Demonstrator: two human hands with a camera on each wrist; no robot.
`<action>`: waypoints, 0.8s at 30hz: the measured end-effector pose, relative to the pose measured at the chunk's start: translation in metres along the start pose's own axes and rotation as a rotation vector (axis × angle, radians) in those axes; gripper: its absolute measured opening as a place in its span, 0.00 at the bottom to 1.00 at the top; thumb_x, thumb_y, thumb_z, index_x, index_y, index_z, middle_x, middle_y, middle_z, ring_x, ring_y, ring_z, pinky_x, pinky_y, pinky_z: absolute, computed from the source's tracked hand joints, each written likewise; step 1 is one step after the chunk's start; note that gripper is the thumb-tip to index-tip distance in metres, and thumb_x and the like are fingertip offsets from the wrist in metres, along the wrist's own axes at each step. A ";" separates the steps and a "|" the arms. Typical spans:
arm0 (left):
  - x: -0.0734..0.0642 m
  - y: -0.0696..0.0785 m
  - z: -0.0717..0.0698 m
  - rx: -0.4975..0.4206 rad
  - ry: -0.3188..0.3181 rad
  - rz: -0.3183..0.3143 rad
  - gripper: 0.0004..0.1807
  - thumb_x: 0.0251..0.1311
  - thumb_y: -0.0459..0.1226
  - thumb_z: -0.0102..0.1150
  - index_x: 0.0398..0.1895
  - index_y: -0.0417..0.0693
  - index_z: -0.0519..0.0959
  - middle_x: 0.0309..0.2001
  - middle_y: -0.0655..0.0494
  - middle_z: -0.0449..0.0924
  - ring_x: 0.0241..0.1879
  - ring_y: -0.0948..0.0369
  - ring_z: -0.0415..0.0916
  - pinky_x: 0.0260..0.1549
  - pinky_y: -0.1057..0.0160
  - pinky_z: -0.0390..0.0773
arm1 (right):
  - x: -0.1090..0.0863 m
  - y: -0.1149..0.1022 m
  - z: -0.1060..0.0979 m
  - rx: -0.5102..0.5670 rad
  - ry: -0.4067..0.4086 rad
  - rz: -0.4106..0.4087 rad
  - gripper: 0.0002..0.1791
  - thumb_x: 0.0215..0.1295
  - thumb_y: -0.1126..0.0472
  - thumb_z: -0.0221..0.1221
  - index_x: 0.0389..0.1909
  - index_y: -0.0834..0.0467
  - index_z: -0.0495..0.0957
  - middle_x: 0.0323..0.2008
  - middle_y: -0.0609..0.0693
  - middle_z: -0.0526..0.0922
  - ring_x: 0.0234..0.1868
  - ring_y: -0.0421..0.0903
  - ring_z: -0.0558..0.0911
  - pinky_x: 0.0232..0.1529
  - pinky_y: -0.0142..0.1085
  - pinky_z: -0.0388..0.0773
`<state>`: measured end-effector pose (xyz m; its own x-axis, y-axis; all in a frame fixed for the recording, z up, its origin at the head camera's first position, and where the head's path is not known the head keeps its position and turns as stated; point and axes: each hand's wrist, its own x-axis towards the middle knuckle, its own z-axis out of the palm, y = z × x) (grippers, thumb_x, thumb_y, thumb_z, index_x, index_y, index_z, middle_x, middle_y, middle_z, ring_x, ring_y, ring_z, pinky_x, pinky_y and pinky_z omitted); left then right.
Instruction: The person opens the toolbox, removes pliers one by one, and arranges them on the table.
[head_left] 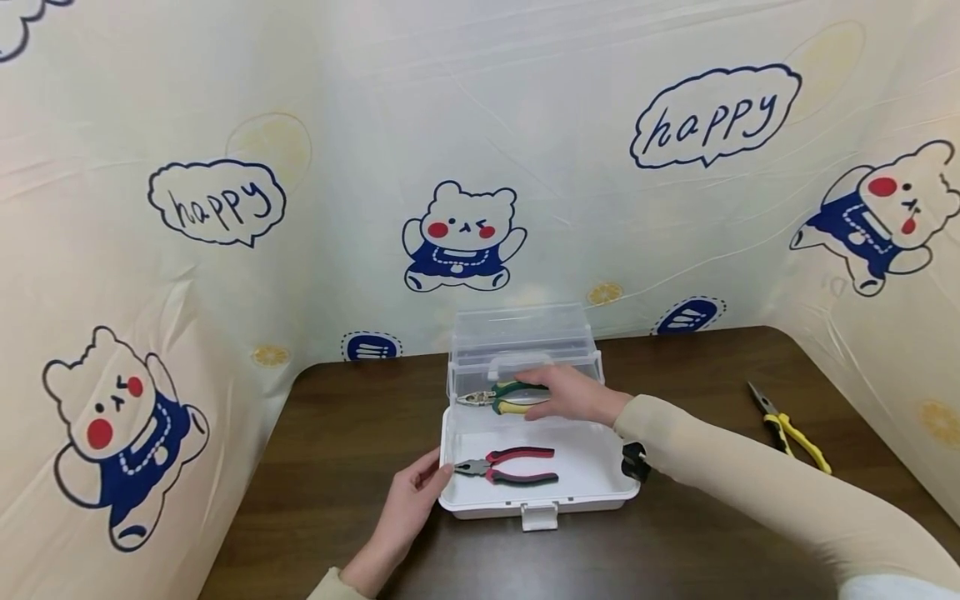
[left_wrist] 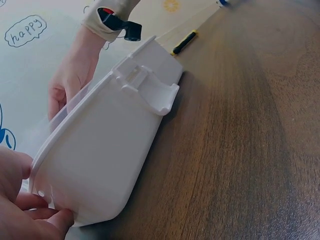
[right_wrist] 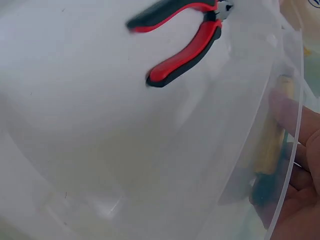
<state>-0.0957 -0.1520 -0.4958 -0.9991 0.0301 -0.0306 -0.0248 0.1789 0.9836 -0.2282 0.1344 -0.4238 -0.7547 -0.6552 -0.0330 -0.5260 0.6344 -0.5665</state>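
A white toolbox stands open on the table, its clear lid raised at the back. My left hand grips its left front corner, thumb at the rim and fingers against the outer wall. My right hand holds pliers with green and yellow handles by those handles, jaws pointing left, at the clear tray behind the base. In the right wrist view these handles show blurred through the clear plastic. Pliers with red and black handles lie in the white base, jaws left, near my left thumb.
Long-nose pliers with yellow and black handles lie on the brown table at the right. A white latch hangs down at the toolbox front. A printed curtain encloses the table at the back and sides.
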 end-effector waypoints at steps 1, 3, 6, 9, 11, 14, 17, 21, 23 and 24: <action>0.000 -0.001 0.000 0.004 -0.001 0.005 0.25 0.75 0.33 0.59 0.68 0.26 0.73 0.63 0.30 0.77 0.62 0.47 0.77 0.51 0.71 0.79 | 0.000 0.000 0.000 -0.005 0.006 -0.002 0.36 0.66 0.57 0.72 0.72 0.64 0.73 0.69 0.60 0.77 0.68 0.58 0.76 0.66 0.51 0.76; 0.000 -0.002 0.000 0.008 0.001 0.013 0.24 0.75 0.33 0.59 0.68 0.27 0.73 0.63 0.30 0.78 0.61 0.48 0.78 0.50 0.71 0.79 | 0.001 0.000 0.001 0.002 0.017 0.001 0.35 0.65 0.57 0.72 0.71 0.63 0.74 0.68 0.59 0.78 0.68 0.58 0.77 0.65 0.51 0.76; -0.001 -0.003 0.000 0.006 0.002 0.020 0.24 0.75 0.33 0.58 0.67 0.26 0.73 0.62 0.30 0.78 0.59 0.49 0.79 0.49 0.71 0.80 | -0.001 -0.001 0.001 0.006 0.034 -0.005 0.34 0.65 0.58 0.72 0.70 0.62 0.75 0.67 0.58 0.79 0.67 0.57 0.77 0.64 0.51 0.77; -0.001 -0.002 0.000 -0.004 0.006 0.021 0.23 0.75 0.32 0.58 0.67 0.26 0.73 0.61 0.30 0.79 0.59 0.49 0.79 0.49 0.71 0.80 | -0.004 -0.002 0.001 0.011 0.053 -0.023 0.33 0.65 0.58 0.73 0.69 0.63 0.76 0.67 0.58 0.79 0.67 0.58 0.78 0.64 0.51 0.77; -0.001 -0.002 0.001 -0.014 0.007 0.012 0.23 0.75 0.32 0.58 0.68 0.27 0.73 0.62 0.30 0.79 0.59 0.49 0.79 0.49 0.71 0.80 | -0.007 -0.001 0.000 0.006 0.062 -0.035 0.33 0.65 0.59 0.73 0.69 0.63 0.76 0.66 0.58 0.80 0.66 0.57 0.78 0.64 0.51 0.78; -0.001 -0.001 0.001 -0.019 0.007 0.001 0.23 0.74 0.32 0.59 0.68 0.27 0.74 0.62 0.31 0.79 0.60 0.47 0.78 0.50 0.71 0.80 | -0.011 0.000 -0.002 -0.002 0.080 -0.046 0.34 0.64 0.58 0.73 0.69 0.64 0.76 0.65 0.59 0.80 0.66 0.58 0.79 0.63 0.51 0.78; 0.000 -0.001 0.001 -0.019 0.009 -0.011 0.23 0.74 0.32 0.59 0.68 0.28 0.74 0.62 0.31 0.79 0.61 0.45 0.78 0.50 0.70 0.80 | -0.016 0.002 -0.004 0.016 0.094 -0.021 0.34 0.64 0.58 0.73 0.69 0.63 0.76 0.65 0.58 0.81 0.65 0.56 0.79 0.63 0.50 0.78; 0.001 -0.001 0.001 -0.018 0.012 -0.028 0.23 0.74 0.32 0.59 0.68 0.29 0.74 0.63 0.31 0.78 0.62 0.44 0.78 0.50 0.69 0.80 | -0.024 0.002 -0.010 0.058 0.105 0.027 0.35 0.64 0.56 0.73 0.70 0.60 0.76 0.66 0.56 0.80 0.66 0.55 0.79 0.63 0.50 0.78; 0.002 -0.001 0.001 -0.013 0.014 -0.028 0.23 0.74 0.32 0.59 0.68 0.28 0.74 0.63 0.31 0.78 0.62 0.44 0.78 0.51 0.69 0.80 | -0.029 0.002 -0.013 0.071 0.114 0.042 0.35 0.64 0.55 0.73 0.71 0.59 0.76 0.67 0.56 0.80 0.66 0.55 0.79 0.63 0.51 0.78; 0.002 0.000 0.001 -0.011 0.016 -0.029 0.24 0.74 0.32 0.59 0.68 0.29 0.74 0.63 0.32 0.78 0.62 0.45 0.78 0.51 0.69 0.79 | -0.031 0.002 -0.015 0.081 0.120 0.049 0.35 0.64 0.55 0.73 0.71 0.59 0.76 0.67 0.57 0.80 0.66 0.56 0.79 0.63 0.52 0.78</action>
<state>-0.0974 -0.1513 -0.4963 -0.9983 0.0098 -0.0567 -0.0543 0.1685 0.9842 -0.2116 0.1625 -0.4113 -0.8228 -0.5674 0.0339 -0.4577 0.6260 -0.6313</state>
